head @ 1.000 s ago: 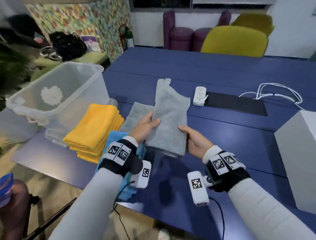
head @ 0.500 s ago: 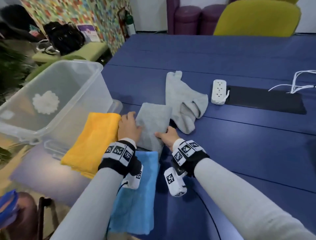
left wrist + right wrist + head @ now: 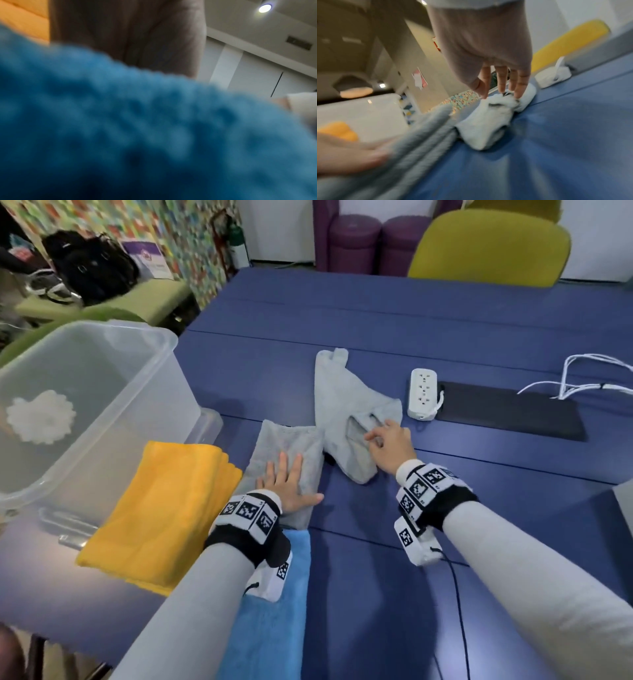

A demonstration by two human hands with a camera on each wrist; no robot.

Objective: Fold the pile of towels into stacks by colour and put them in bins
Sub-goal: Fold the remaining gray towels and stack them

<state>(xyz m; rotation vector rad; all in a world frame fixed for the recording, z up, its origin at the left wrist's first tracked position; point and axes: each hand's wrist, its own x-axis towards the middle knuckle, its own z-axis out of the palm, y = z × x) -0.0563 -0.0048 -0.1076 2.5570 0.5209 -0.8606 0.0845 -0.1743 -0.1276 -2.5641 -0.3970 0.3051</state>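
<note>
While left hand (image 3: 287, 484) lies flat on folded grey towel (image 3: 291, 450), right hand (image 3: 388, 448) fingers loose towel (image 3: 342, 412) w/ power strip (image 3: 424, 393) beside.

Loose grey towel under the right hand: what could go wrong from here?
1. The right hand reaches a crumpled grey towel; grabbing a bunched layer may give a crooked fold.
2. The power strip lies beside that towel; dragging the cloth could snag it.
3. The left hand presses flat on the folded grey towel, close to the yellow stack; a slide could mix colours.
</note>
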